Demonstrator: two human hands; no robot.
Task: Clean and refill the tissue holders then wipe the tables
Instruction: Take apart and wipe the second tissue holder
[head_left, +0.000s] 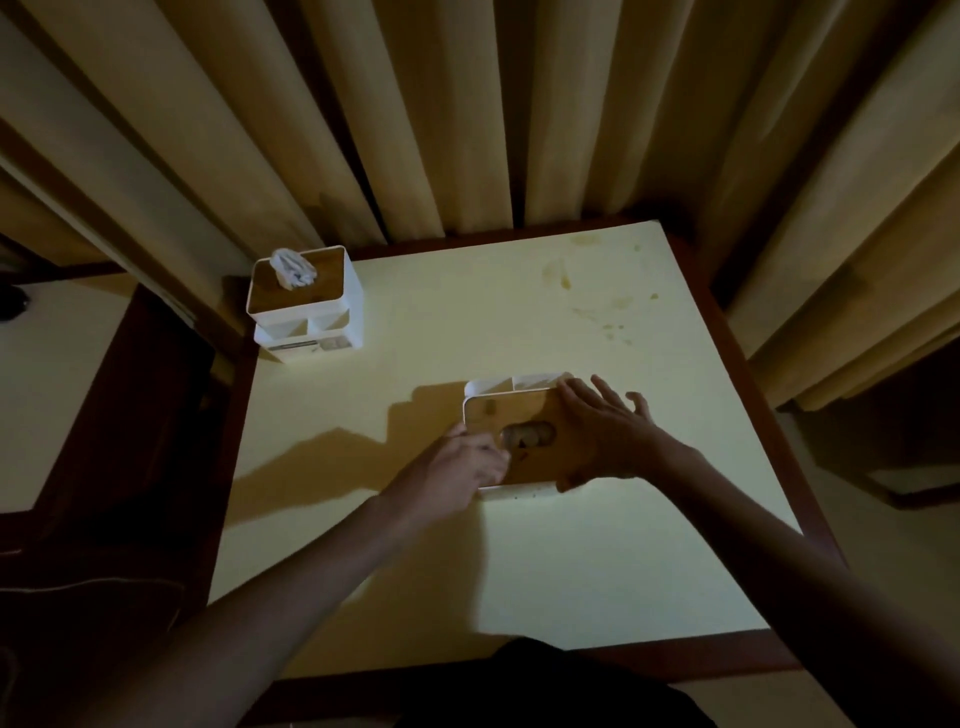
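- Your right hand (602, 436) covers the right side of the near tissue holder (511, 441).
- Your left hand's (462, 467) fingertips blur at its oval opening.
- The far holder's (306, 306) label is unreadable.

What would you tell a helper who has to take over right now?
Left hand: fingers pinched at the left edge of the near tissue holder, by the lid's oval opening; what it pinches is unclear.
Right hand: flat and open on the wooden lid, steadying it.
Far tissue holder: back left corner of the table, tissue sticking out the top, looks refilled.
Near holder: no tissue poking out, small specks on its front wall.
Left to do: finish this holder, then wipe the table; stains remain near the back right.
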